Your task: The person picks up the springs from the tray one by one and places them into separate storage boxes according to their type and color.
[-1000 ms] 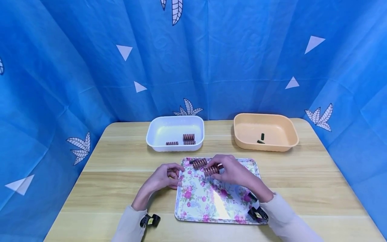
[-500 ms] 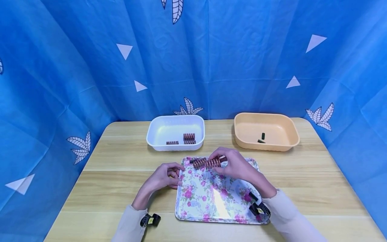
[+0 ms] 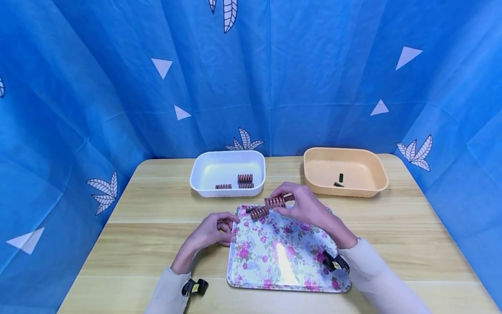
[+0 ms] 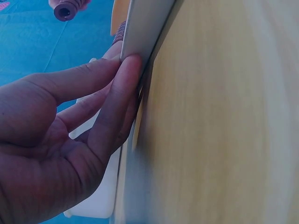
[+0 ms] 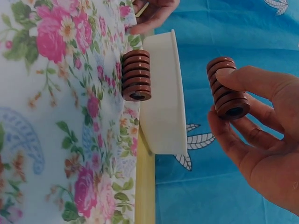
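My right hand pinches a brown coil spring between thumb and fingers, raised above the tray's far edge. In the right wrist view this spring is clear of the tray. My left hand grips the left edge of the floral tray, thumb and fingers meeting on its rim in the left wrist view. Another brown spring lies on the tray near the far left corner. A small dark spring shows partly beside it. Near my right wrist, another dark spring is partly hidden by the wrist camera.
A white bin holding several brown springs stands behind the tray on the left. To the right, an orange bin holds two small dark springs. A blue curtain hangs behind the wooden table.
My right hand has lifted the brown spring up and away toward the tray's far edge, from beside the other brown spring. The left hand keeps its grip on the tray.
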Demonstrator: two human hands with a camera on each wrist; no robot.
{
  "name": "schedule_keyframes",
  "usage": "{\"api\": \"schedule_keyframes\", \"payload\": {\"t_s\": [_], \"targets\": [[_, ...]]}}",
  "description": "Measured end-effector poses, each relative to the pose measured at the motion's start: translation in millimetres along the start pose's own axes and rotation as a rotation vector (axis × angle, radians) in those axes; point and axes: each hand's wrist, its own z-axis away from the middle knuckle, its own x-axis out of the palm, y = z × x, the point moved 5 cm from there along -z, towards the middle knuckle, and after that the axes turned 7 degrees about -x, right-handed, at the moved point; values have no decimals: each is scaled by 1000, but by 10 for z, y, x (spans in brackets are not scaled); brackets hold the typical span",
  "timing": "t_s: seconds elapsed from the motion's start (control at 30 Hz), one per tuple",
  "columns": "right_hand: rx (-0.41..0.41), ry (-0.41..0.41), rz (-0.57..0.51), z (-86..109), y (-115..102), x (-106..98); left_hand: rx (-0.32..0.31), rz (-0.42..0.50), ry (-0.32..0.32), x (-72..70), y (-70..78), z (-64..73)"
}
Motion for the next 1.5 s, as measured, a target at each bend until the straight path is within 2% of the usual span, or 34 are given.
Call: {"api": "schedule_keyframes", "payload": {"t_s": [0.17, 0.43, 1.0, 1.5], "targets": [[-9, 24, 2, -68, -8, -43, 8, -6, 1, -1, -1, 1], [2, 28, -78, -205, 43, -64, 11, -4, 6, -4, -8, -5], [-84, 74, -1, -481, 92, -77, 29, -36, 12, -5, -8, -6], [-29, 101, -5, -685, 162, -73, 17, -20, 5, -2, -4, -7]]}}
